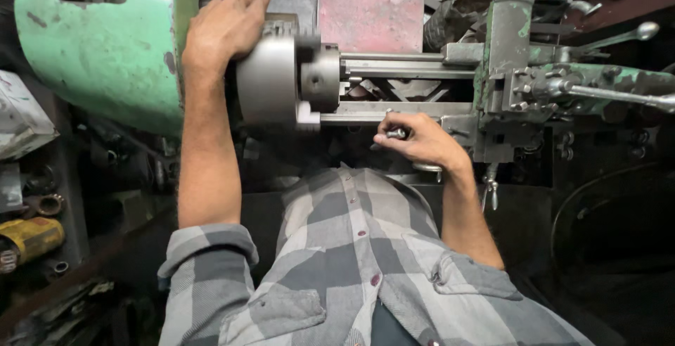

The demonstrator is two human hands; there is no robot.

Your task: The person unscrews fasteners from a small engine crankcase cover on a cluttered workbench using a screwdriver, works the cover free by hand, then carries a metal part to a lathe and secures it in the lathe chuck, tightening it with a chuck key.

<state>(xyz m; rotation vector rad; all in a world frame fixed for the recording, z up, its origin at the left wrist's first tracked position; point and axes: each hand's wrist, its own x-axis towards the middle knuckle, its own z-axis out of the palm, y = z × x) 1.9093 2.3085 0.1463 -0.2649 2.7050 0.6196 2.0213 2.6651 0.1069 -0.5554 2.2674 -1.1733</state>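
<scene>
head view: the person leans over a green lathe [105, 50]. the left hand [225, 26] lies flat over the top rear of the grey steel chuck [271, 82], fingers spread and curled onto its rim, thumb pointing up toward the headstock; it grips the chuck body rather than closing into a fist. the chuck sits at the left end of the machine, its stepped jaws facing right toward the bed rails [401, 68]. the right hand [418, 141] is closed around a small metal handle [396, 133] just below the front rail, close to the carriage [510, 86], fingertips pinched on the knob. a red plate [370, 17] stands behind the bed, and a long lever [612, 94] sticks out to the right of the carriage. a yellow cylinder [31, 237] lies on a cluttered shelf at the far left.

judging from this, the step in hand is setting up: the chuck is being held or turned by hand while the other hand works the handle. i cannot tell whether a workpiece sits in the chuck. the next move calls for a steady hold on the chuck and a small, controlled turn of the handle, with fingers kept clear of the chuck's steps.
</scene>
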